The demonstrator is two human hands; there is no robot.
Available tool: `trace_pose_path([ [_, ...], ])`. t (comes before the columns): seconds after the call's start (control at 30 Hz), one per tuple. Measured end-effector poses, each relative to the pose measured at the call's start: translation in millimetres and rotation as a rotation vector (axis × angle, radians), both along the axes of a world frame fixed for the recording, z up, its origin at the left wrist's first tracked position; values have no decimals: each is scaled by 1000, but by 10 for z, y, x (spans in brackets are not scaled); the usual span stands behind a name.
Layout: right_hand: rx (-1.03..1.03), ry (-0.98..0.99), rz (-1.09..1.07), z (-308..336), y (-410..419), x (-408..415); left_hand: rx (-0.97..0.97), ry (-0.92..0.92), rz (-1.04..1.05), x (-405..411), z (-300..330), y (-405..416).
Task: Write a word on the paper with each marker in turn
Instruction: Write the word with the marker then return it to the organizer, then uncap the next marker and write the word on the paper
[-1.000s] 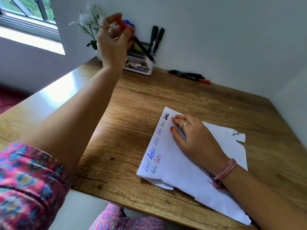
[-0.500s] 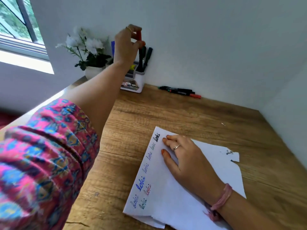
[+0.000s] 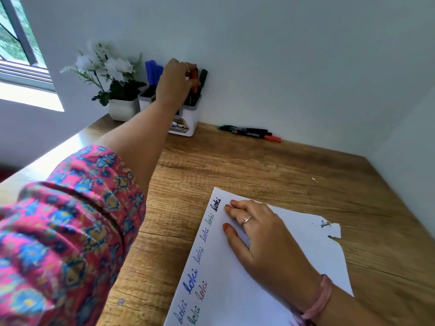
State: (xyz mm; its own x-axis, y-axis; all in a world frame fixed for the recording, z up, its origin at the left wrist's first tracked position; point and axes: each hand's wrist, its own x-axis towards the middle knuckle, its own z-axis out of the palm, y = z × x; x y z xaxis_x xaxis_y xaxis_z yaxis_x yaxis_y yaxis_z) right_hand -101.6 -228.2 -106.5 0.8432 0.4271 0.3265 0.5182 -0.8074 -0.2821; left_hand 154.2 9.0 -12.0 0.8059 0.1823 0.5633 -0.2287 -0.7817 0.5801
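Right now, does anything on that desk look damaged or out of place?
Yes. The paper has a ragged, torn far right corner with dark smudges. A few markers lie loose by the wall instead of standing in the white holder.

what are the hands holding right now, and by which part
The left hand pinches the red-capped marker at its cap end, over the holder. The right hand presses the paper flat.

A white paper (image 3: 270,290) with a torn right edge lies flat on the wooden desk (image 3: 259,175), coloured words along its left margin. A red-capped marker (image 3: 194,77) stands upright in the white holder (image 3: 188,118) at the desk's back edge; three more markers (image 3: 249,132) lie just right of that holder.
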Motion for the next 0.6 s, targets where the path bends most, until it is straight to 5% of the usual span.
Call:
trace_pose_path([
  [0.33,7,-12,-2,-4,11,-2,-81,-128,97,-99,-42,-49],
  [0.6,7,-21,-6,-7,9,-8,192,-249,-176,-277,-139,-517],
])
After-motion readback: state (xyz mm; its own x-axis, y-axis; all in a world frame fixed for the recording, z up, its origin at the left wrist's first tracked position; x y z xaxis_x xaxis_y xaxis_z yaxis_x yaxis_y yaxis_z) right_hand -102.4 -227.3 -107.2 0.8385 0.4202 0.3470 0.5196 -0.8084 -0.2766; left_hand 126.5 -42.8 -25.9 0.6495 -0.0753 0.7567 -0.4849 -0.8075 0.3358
